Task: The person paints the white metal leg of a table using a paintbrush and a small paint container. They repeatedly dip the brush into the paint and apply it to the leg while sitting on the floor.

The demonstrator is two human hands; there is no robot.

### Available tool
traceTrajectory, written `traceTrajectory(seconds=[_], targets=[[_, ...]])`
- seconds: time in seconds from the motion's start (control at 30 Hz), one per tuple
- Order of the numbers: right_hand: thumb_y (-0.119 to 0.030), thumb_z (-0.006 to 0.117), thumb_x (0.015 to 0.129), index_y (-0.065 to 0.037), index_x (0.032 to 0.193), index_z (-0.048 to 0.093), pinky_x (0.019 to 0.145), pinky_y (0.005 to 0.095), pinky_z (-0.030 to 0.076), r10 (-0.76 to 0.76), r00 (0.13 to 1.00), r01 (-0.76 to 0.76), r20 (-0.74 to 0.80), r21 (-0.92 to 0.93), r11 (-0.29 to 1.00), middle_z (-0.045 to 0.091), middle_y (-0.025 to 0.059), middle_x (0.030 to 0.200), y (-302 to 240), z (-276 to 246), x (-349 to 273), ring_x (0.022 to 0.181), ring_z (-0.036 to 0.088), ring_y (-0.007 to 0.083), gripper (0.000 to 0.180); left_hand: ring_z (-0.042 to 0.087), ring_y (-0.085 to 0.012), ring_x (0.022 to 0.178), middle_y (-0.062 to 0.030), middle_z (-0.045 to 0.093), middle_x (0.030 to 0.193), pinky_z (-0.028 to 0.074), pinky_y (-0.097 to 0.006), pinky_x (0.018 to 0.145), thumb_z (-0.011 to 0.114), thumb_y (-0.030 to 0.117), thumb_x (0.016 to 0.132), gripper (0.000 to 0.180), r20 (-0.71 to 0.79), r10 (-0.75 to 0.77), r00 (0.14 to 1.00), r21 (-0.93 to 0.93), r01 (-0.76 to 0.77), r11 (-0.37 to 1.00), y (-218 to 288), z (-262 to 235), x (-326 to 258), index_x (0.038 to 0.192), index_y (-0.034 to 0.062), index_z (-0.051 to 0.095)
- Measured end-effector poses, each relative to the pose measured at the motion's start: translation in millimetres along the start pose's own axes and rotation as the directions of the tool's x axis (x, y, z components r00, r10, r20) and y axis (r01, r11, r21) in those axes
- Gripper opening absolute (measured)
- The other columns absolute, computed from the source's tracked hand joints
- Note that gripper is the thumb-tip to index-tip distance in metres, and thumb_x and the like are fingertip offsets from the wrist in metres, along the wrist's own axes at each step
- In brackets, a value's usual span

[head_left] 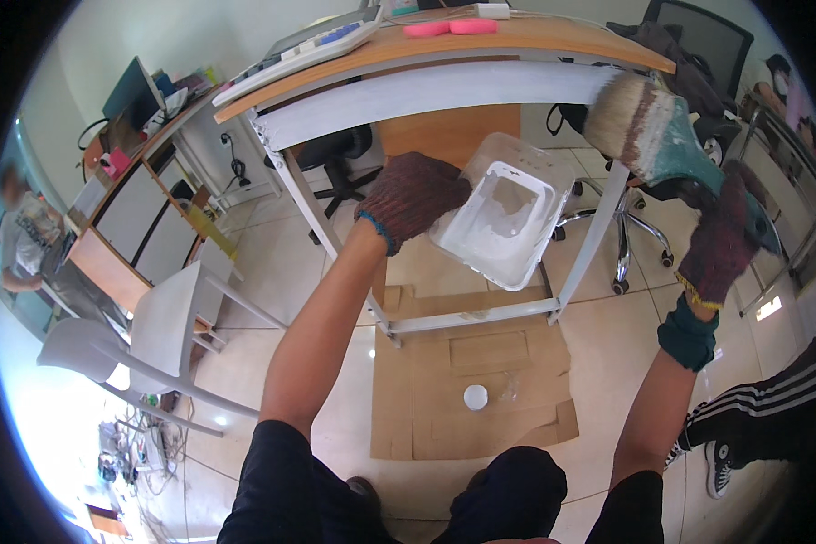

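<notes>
My left hand point(412, 198), in a dark maroon knitted glove, is closed on the side of a clear plastic tub point(494, 272). The tub is tilted toward me, and white paint coats its inside. In a similar glove, my right hand point(721, 238) grips a wide paintbrush point(648, 136) with a worn teal handle and pale bristles. The bristle tips are at the right end of the desk's white front rail point(426, 98); whether they touch it I cannot tell. The desk has a wooden top point(553, 38) and white legs.
Pink scissor-like handles point(451, 28) and a white keyboard point(299, 56) lie on the desk. Flattened cardboard point(408, 399) with a small white lid point(475, 397) covers floor tiles below. A grey chair point(168, 317) stands left; a person's leg point(762, 399) is close at right. Another person point(36, 236) stands far left.
</notes>
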State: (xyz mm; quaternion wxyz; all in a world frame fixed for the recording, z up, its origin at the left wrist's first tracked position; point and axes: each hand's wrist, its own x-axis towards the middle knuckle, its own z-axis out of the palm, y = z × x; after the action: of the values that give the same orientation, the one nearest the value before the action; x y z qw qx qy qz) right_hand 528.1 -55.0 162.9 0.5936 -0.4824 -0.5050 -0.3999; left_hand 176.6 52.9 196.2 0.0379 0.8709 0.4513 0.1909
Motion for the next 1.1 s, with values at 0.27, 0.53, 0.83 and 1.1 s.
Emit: traceTrajectory(seconds=[0.27,0.53,0.83,1.1], targets=[[-0.002,0.074,0.077,-0.001,0.109,0.062,0.079,0.0349,0.055,-0.025,0.991,0.084,-0.133,0.455,0.886,0.066,0.0144,0.104,-93,26,-9,0.089,0.066,0.0228,0.035,0.063,-0.0334,0.069,-0.0148,0.065,0.073,0.051,-0.040,0.067,0.057,0.034,0.081,0.029,-0.119,0.164,0.979,0.146,-0.146,0.978,-15,16,0,0.078,0.0067,0.068],[0.004,0.075,0.072,-0.005,0.103,0.063,0.076,0.0328,0.053,-0.110,0.985,0.030,0.131,0.497,0.867,0.068,0.0122,0.096,-183,36,-17,0.084,0.067,0.0242,0.035,0.062,-0.0353,0.075,-0.0131,0.066,0.082,0.051,-0.041,0.067,0.054,0.030,0.082,0.025,-0.116,0.375,0.920,0.341,-0.317,0.885,-27,21,-16,0.079,0.0083,0.067],[-0.012,0.068,0.085,-0.001,0.112,0.058,0.079,0.0330,0.055,0.446,0.833,-0.438,0.327,0.883,0.171,0.062,0.0102,0.106,-127,32,-11,0.093,0.063,0.0196,0.031,0.062,-0.0340,0.069,-0.0152,0.066,0.079,0.051,-0.041,0.065,0.058,0.025,0.083,0.021,-0.022,0.071,0.997,0.025,-0.070,0.997,-31,18,-31,0.078,0.0066,0.066],[-0.012,0.072,0.084,-0.003,0.107,0.064,0.083,0.0313,0.053,0.491,0.871,-0.416,0.029,0.578,0.702,0.066,0.0075,0.106,-65,4,7,0.095,0.063,0.0168,0.027,0.064,-0.0324,0.075,-0.0137,0.066,0.083,0.053,-0.038,0.067,0.058,0.025,0.084,0.018,-0.016,0.042,0.999,0.100,-0.040,0.994,-28,12,-44,0.087,0.0119,0.070]])
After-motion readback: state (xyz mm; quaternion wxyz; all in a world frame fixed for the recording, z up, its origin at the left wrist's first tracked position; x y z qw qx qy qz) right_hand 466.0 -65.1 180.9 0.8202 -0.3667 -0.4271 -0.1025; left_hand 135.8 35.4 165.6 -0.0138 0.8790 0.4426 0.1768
